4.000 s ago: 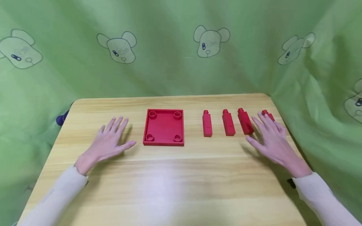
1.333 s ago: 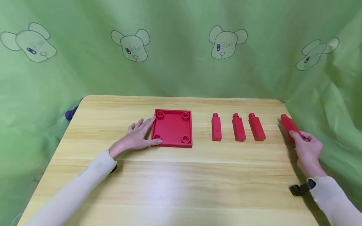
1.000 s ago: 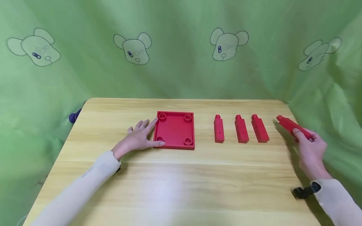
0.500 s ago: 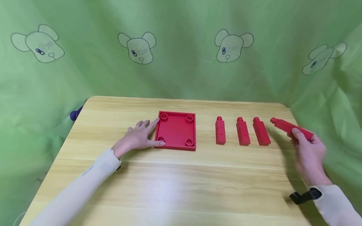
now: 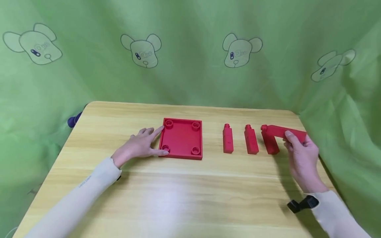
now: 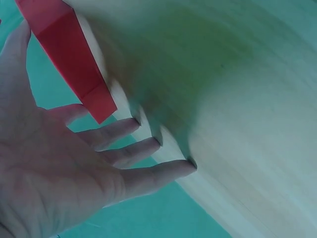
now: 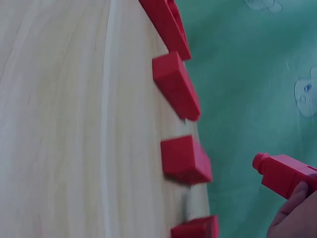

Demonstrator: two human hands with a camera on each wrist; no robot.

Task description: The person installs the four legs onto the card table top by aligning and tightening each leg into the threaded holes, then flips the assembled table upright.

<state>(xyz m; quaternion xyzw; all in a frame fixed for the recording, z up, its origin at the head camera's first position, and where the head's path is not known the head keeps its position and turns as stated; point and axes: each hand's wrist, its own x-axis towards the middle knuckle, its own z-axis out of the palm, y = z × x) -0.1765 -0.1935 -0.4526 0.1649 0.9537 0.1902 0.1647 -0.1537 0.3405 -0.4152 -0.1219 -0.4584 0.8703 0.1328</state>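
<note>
The red square tabletop (image 5: 182, 138), a shallow tray with a round socket at each corner, lies on the table. My left hand (image 5: 138, 144) touches its left edge with thumb and forefinger spread and straight; in the left wrist view the other fingers reach past the red tabletop (image 6: 69, 52). My right hand (image 5: 305, 158) pinches a red table leg (image 5: 279, 131), a square block with a threaded end pointing left. It is held in the air, as the leg (image 7: 285, 174) in the right wrist view shows. In the head view its threaded end covers the top of a lying leg (image 5: 270, 144).
Two more red legs (image 5: 228, 140) (image 5: 251, 141) lie between the tabletop and the right hand, threaded ends away from me. A green curtain (image 5: 190, 66) hangs behind and beside the wooden table (image 5: 166, 198). A dark blue object (image 5: 72, 120) stands at the left edge.
The left hand moved right onto the tabletop's left edge. The right hand picked up the rightmost leg, turned its threaded end to the left and carried it left over the neighbouring leg.
</note>
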